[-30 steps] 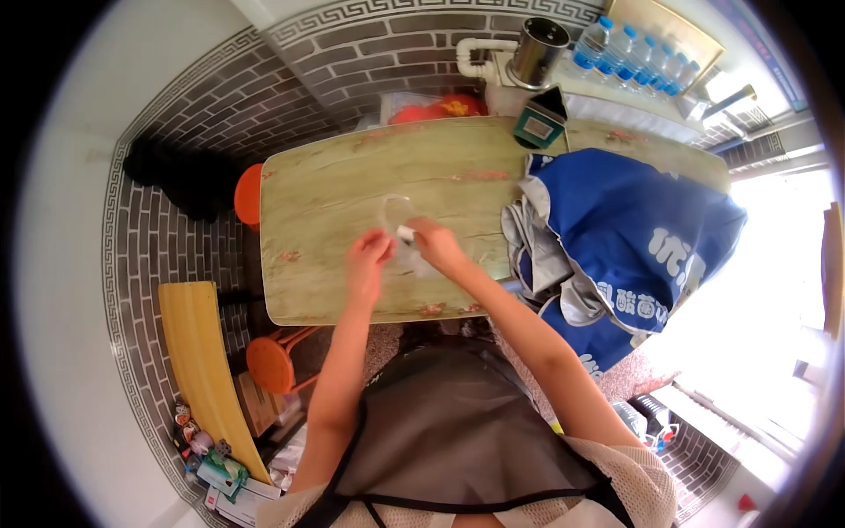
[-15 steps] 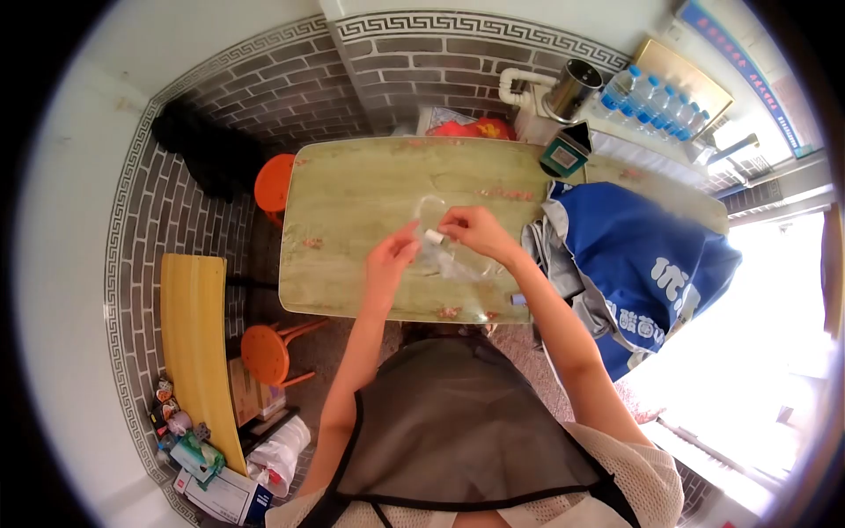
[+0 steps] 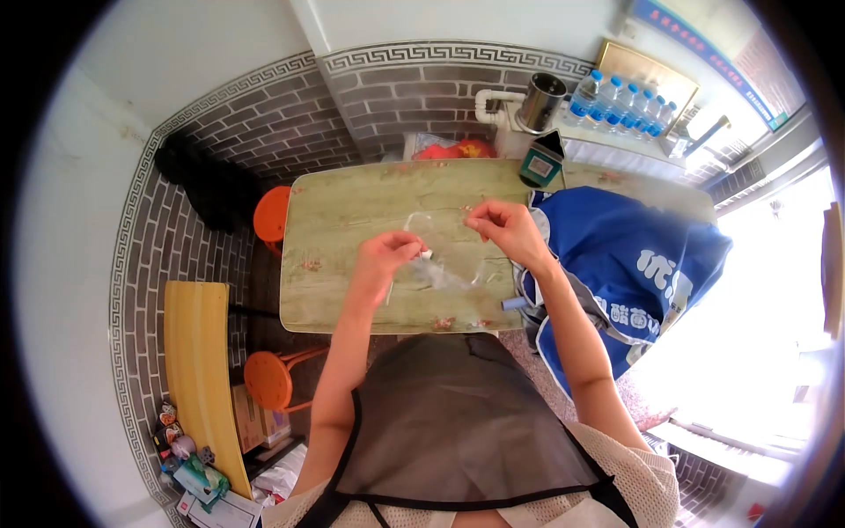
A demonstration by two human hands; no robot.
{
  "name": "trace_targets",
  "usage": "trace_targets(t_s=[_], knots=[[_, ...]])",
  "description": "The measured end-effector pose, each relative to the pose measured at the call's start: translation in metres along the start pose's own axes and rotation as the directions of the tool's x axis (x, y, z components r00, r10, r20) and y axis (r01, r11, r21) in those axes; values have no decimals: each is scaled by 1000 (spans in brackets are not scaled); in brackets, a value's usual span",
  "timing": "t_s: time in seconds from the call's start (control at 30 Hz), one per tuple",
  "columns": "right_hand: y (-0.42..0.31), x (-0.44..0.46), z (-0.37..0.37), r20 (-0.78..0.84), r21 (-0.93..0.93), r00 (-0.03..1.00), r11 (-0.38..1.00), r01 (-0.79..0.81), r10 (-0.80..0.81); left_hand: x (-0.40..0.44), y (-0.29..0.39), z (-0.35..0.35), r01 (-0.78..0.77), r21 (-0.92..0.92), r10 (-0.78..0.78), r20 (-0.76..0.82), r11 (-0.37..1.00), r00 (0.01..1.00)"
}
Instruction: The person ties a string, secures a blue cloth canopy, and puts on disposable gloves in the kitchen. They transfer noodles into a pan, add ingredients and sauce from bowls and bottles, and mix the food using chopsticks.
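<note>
My left hand (image 3: 387, 257) is closed in a pinch on a small white cylindrical piece (image 3: 426, 254), whose exact kind I cannot make out. Over the table and to the right, my right hand (image 3: 509, 231) is raised with thumb and fingertips pressed together; whatever they may grip is too small or too clear to tell. Crumpled clear plastic film (image 3: 438, 276) lies below and between the two hands. A pale curved strip (image 3: 415, 216) shows on the tabletop just beyond my left fingertips.
The green-patterned table (image 3: 343, 211) carries a dark green box (image 3: 540, 162) at its far right. A big blue cloth (image 3: 607, 229) with white lettering covers the right end, beside a pale blue tube (image 3: 514, 304). Orange stools (image 3: 268, 381) stand left; water bottles (image 3: 607, 101) stand beyond.
My right hand has drawn away from the white piece, to the right. The piece now sits at my left fingertips. The camera view has tilted up slightly.
</note>
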State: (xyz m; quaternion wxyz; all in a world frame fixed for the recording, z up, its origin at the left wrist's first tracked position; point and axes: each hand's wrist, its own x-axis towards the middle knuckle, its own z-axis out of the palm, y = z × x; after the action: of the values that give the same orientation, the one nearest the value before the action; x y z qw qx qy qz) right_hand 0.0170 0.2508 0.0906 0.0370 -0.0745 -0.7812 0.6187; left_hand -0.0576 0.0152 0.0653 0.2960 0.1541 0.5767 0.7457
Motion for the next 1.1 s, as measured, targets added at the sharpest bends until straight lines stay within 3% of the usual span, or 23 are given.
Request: trace_targets(t_s=[0.1, 0.27, 0.57, 0.6, 0.67, 0.7, 0.73, 0.87, 1.03, 1.1], knots=[[-10, -9, -3, -27, -33, 999, 999, 26, -27, -5, 12, -1, 31, 78, -28, -43, 996, 999], [-15, -21, -13, -79, -39, 994, 997, 74, -77, -12, 29, -6, -88, 99, 96, -80, 991, 992], [-24, -23, -13, -111, -59, 984, 989, 132, -138, -18, 50, 5, -128, 51, 130, -23, 990, 991], [-23, -19, -13, -139, -215, 920, 918, 332, -366, -18, 49, 6, -131, 51, 132, -19, 990, 991], [-23, -18, -11, -129, -372, 808, 783, 498, -575, -17, 46, 12, -93, 56, 93, 1, 994, 996], [-28, -21, -9, -129, -90, 934, 942, 324, -333, -17, 46, 15, -95, 55, 95, 4, 994, 995], [-33, -22, -7, -51, 190, 996, 978, 88, -79, -17, 45, 20, -81, 49, 81, 10, 996, 997], [-51, -25, -4, 3, 141, 1000, 990, 16, -17, -13, 52, 46, -89, -11, 90, 96, 996, 991], [-60, -19, -1, -19, 4, 995, 995, 97, -96, -4, 44, 60, -100, -17, 101, 165, 995, 981], [-64, -17, -7, -9, 72, 997, 994, 82, -81, 0, 39, 60, -98, -16, 99, 176, 995, 979]])
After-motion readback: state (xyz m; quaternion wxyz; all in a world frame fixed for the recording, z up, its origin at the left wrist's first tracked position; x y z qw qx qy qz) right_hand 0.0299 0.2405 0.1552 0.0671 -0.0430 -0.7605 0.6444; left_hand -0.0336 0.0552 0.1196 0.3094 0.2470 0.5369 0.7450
